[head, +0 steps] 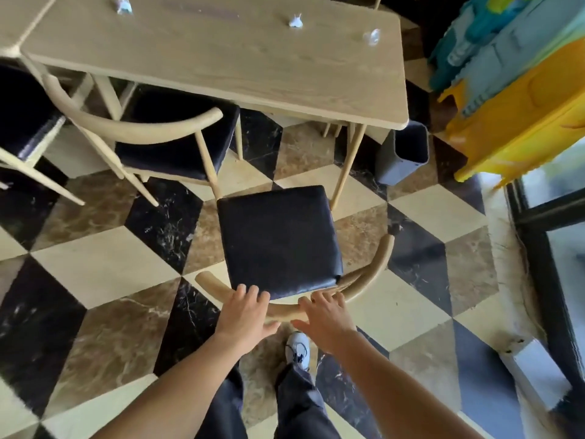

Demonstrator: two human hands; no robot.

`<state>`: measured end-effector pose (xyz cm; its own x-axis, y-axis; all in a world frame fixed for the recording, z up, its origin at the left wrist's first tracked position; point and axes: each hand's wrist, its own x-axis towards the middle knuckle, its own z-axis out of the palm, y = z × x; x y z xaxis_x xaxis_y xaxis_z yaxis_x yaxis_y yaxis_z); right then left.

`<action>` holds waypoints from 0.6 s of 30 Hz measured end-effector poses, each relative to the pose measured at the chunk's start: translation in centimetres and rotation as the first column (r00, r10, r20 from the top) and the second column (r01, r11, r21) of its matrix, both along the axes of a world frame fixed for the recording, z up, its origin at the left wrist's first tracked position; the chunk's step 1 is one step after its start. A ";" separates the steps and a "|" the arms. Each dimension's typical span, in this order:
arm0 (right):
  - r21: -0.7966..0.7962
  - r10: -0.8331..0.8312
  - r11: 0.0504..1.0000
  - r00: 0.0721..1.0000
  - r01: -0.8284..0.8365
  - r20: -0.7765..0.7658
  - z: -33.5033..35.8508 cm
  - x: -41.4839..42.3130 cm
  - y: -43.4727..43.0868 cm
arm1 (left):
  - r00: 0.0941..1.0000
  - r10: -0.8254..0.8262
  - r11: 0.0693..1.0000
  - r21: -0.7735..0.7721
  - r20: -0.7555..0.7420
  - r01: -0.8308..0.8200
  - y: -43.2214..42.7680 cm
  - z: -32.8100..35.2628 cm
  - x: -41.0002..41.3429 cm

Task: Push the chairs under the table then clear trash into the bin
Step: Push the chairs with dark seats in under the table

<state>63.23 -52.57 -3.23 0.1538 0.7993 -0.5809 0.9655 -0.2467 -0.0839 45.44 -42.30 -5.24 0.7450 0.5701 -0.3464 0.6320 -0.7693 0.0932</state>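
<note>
A wooden chair with a black seat (278,239) stands on the floor in front of me, pulled out from the light wooden table (221,58). My left hand (245,312) and my right hand (326,318) both rest on its curved backrest, fingers over the top rail. A second chair (171,137) sits partly under the table at the left. On the tabletop lie two crumpled white papers (124,6) (296,21) and a clear plastic scrap (372,36). A grey bin (402,153) stands on the floor by the table's right corner.
Another black-seated chair (22,122) is at the far left by a neighbouring table. Colourful plastic play furniture (519,83) fills the upper right. A dark-framed glass door (550,232) runs along the right. My shoe (297,346) is just behind the chair. Checkered tiles cover the floor.
</note>
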 end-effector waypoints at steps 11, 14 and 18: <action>0.094 0.270 0.959 0.963 -0.269 0.001 -2.7 6.0 -0.2 | 0.998 0.066 0.995 0.072 -0.008 -0.066 -2.7 -2.4 2.6; 0.246 0.306 0.919 0.951 -0.308 0.046 -4.0 6.1 -0.8 | 0.998 0.029 0.994 0.102 0.059 -0.035 -2.1 -3.1 2.4; 0.388 0.240 0.885 0.966 -0.259 0.096 -4.7 6.7 -1.7 | 0.989 0.084 0.986 0.132 0.121 -0.100 -1.9 -3.7 1.9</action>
<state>69.95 -54.24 -7.93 -0.0631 0.9761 -0.2078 0.9957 0.0473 -0.0801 47.37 -44.23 -8.94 0.7172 0.6746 -0.1749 0.6922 -0.7186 0.0668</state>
